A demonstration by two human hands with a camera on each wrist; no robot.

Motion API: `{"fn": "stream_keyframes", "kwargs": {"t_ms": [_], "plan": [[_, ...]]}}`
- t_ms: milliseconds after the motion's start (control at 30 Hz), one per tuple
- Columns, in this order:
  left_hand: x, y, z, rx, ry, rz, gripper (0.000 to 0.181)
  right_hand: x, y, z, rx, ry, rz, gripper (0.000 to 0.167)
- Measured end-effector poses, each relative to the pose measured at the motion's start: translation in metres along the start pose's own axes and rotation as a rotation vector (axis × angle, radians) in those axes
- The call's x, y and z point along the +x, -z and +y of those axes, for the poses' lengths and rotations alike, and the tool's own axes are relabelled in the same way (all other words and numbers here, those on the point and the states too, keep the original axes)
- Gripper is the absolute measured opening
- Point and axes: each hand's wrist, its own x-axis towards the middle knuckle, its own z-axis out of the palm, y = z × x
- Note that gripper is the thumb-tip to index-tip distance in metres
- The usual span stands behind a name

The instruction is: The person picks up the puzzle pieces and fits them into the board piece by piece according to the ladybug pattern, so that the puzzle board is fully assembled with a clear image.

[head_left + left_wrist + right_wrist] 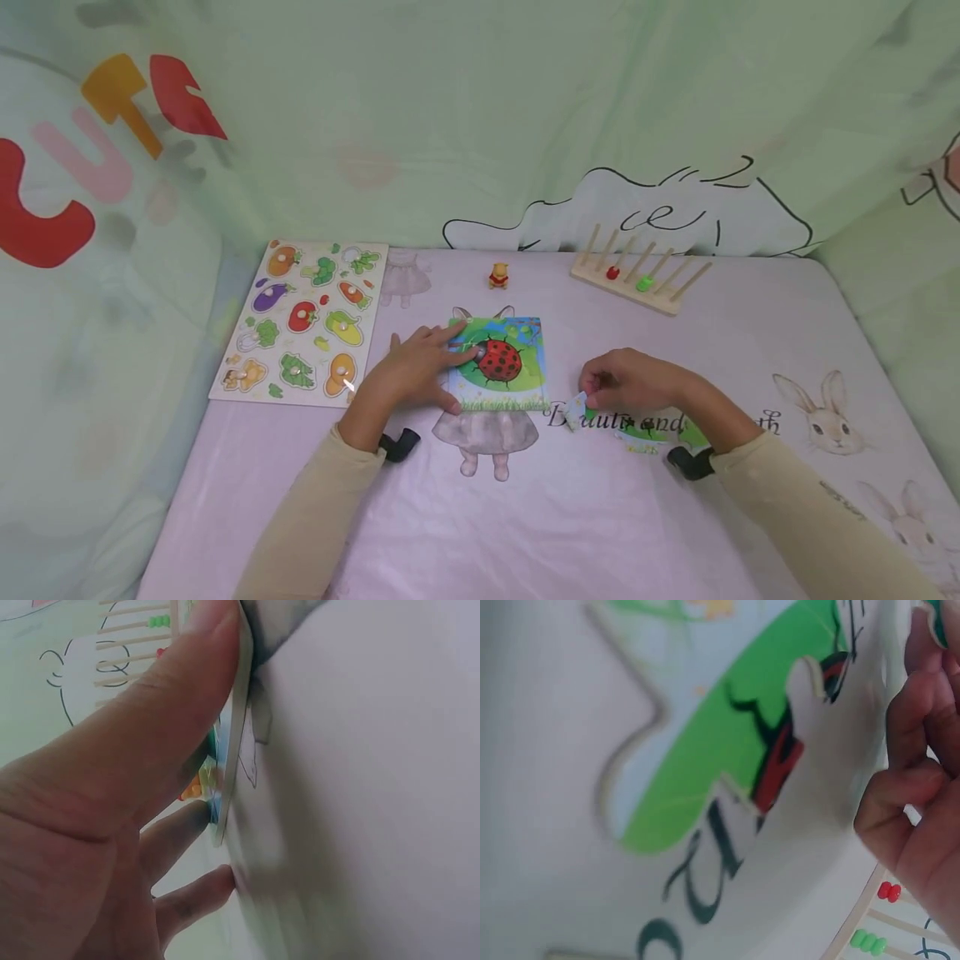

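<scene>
A square ladybird puzzle board (501, 362) lies on the table. My left hand (412, 367) rests at its left side, fingers spread over the surface and thumb at the lower left corner. The left wrist view shows the board edge-on beside the left thumb (150, 712). To the right of the board, my right hand (630, 382) pinches a small puzzle piece (576, 410) between thumb and fingers. Loose puzzle pieces (643, 433) lie below the right hand, partly covered by the wrist. The right wrist view shows a green, red and black puzzle piece (705, 742) close up.
A vegetable knob puzzle (300, 333) lies at the left. Behind the ladybird board stands a small bear figure (498, 276). A wooden peg rack (630, 287) with red and green beads is at the back right. Fabric walls (420, 125) enclose the table.
</scene>
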Motion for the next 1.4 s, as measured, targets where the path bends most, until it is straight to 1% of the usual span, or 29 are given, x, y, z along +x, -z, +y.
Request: {"fn": "stream_keyframes", "kwargs": {"t_ms": [100,167,333,400,567,700,800,933,1100,1267,1400], "plan": [[0.002,0.001,0.001,0.015,0.004,0.004,0.095,0.005,0.001,-0.001,0.026,0.001,0.034,0.005],[0.003,0.002,0.002,0.016,0.009,0.002,0.095,0.009,0.001,-0.002,0.065,-0.005,0.054,0.003],[0.004,0.004,0.005,0.002,0.017,-0.008,0.094,0.021,-0.003,-0.009,0.227,-0.013,0.070,0.005],[0.003,0.005,0.006,0.005,0.022,-0.011,0.094,0.027,-0.004,-0.013,0.276,-0.013,0.080,0.004],[0.003,0.007,0.007,0.007,0.024,-0.005,0.094,0.041,-0.006,-0.026,0.343,0.003,0.148,0.007],[0.004,0.007,0.007,0.009,0.029,-0.008,0.094,0.051,-0.008,-0.037,0.399,0.022,0.167,0.016],[0.005,0.006,0.007,0.031,0.035,-0.013,0.094,0.059,-0.011,-0.043,0.418,0.030,0.154,0.022],[0.007,0.003,0.006,0.039,0.048,-0.012,0.095,0.070,-0.016,-0.050,0.411,0.006,0.161,0.019],[0.008,0.000,0.005,0.001,0.074,-0.020,0.096,0.080,-0.022,-0.059,0.387,-0.054,0.181,0.015],[0.008,-0.001,0.005,-0.025,0.090,-0.028,0.096,0.086,-0.028,-0.066,0.354,-0.062,0.197,0.016],[0.007,0.000,0.005,-0.020,0.089,-0.023,0.096,0.092,-0.031,-0.072,0.374,-0.089,0.216,0.017]]}}
